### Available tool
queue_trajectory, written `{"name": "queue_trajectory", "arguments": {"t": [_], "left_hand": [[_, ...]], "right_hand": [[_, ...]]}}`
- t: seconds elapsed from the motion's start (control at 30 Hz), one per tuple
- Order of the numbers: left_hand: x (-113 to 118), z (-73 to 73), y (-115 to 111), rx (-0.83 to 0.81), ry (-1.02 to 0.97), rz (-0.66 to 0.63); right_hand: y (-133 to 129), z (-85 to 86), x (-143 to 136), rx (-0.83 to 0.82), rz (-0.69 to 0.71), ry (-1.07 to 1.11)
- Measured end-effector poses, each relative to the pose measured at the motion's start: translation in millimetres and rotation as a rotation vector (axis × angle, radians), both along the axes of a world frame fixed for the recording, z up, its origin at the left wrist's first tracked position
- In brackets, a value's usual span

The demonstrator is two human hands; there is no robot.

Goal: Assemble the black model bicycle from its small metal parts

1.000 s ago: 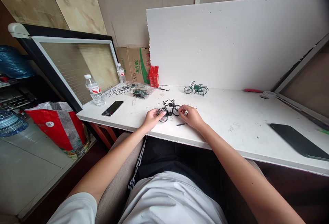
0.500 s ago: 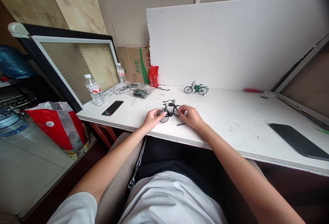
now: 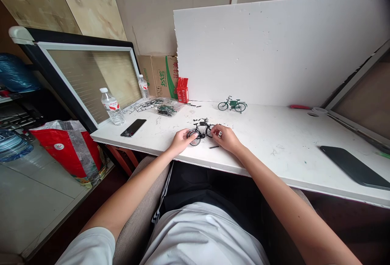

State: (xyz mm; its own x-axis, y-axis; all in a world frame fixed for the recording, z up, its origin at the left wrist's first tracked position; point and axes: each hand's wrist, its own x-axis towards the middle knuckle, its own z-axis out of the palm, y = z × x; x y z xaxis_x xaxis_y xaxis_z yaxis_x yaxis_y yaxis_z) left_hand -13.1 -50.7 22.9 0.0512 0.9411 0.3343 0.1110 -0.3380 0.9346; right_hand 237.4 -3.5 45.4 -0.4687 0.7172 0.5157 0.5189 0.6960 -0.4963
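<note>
A small black model bicycle (image 3: 201,130) stands upright on the white table, between my two hands. My left hand (image 3: 182,141) is closed on its rear wheel, with the thumb lying along the near side. At the other end, my right hand (image 3: 224,136) pinches at the front wheel, its fingertips partly hiding that wheel. Whether a tiny part is also between the right fingers cannot be made out. A thin black stick-like piece (image 3: 214,147) lies just below the right fingers. Small black bits (image 3: 195,120) lie behind the bicycle.
A green model bicycle (image 3: 232,104) stands farther back. To the left are a phone (image 3: 133,128), water bottles (image 3: 112,106), a clear bag of parts (image 3: 167,110) and black part frames (image 3: 149,104). A red box (image 3: 183,90) stands behind; a dark flat slab (image 3: 355,166) lies right.
Both hands keep their places on the black model bicycle. It has shifted or tilted very slightly, and nothing else has visibly moved.
</note>
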Motion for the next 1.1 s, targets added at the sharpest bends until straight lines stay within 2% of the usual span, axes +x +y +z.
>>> {"name": "queue_trajectory", "arguments": {"t": [0.33,1.1], "left_hand": [[-1.5,-2.7,2.1,0.034,0.059,0.025],[2.0,-4.3,2.4,0.005,0.026,0.02]], "right_hand": [[0.8,-1.6,0.0,-0.004,0.001,-0.006],[-0.5,-0.7,0.2,-0.009,0.023,-0.02]]}}
